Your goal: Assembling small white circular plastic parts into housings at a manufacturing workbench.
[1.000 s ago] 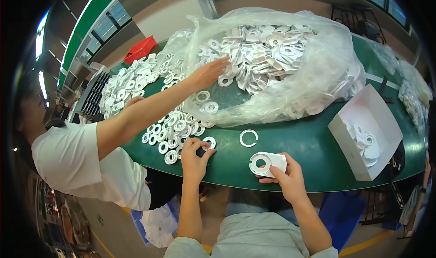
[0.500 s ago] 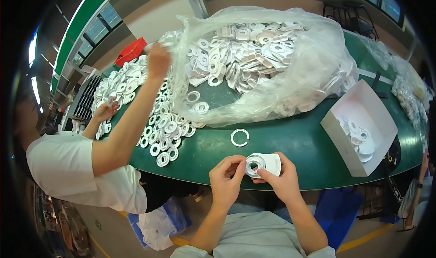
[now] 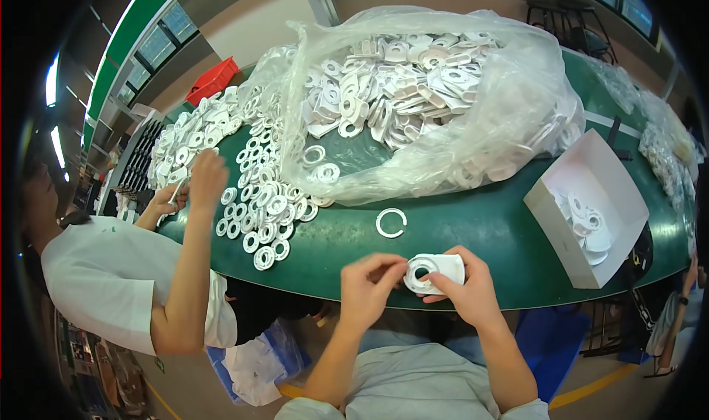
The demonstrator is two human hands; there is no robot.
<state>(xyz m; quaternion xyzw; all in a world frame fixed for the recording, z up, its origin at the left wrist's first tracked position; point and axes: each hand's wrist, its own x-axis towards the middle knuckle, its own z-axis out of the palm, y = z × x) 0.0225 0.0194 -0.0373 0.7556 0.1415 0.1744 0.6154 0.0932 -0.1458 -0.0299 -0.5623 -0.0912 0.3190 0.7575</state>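
- White plastic part (image 3: pixel 434 271), flat with rounded corners and a round hole toward its left end, sits low in the centre of the frame, held just above the near edge of the green tabletop (image 3: pixel 473 220).
- Right hand (image 3: pixel 469 296) grips the part from beneath and behind, fingers curled around its right end, which keeps the holed end exposed and facing up.
- Left hand (image 3: pixel 369 287) is just beside the part's left end, fingers bent and pinched together at the hole's rim; whether a small piece lies between the fingertips cannot be told.
- Both hands meet on the part, close to the person's body, so the part lies between them, touching each.
- A loose white split ring (image 3: pixel 391 223) lies on the tabletop just above the hands, apart from them but within easy reach.
- A spread of white rings (image 3: pixel 266 206) covers the tabletop to the upper left of the hands.
- A large clear plastic bag (image 3: pixel 436 95), open and heaped with white parts, fills the upper centre.
- A white cardboard box (image 3: pixel 591 213) with a few white pieces inside stands at the right.
- A co-worker (image 3: pixel 125 287) in a white shirt sits at the left, reaching an arm toward another pile of white pieces in the upper left.
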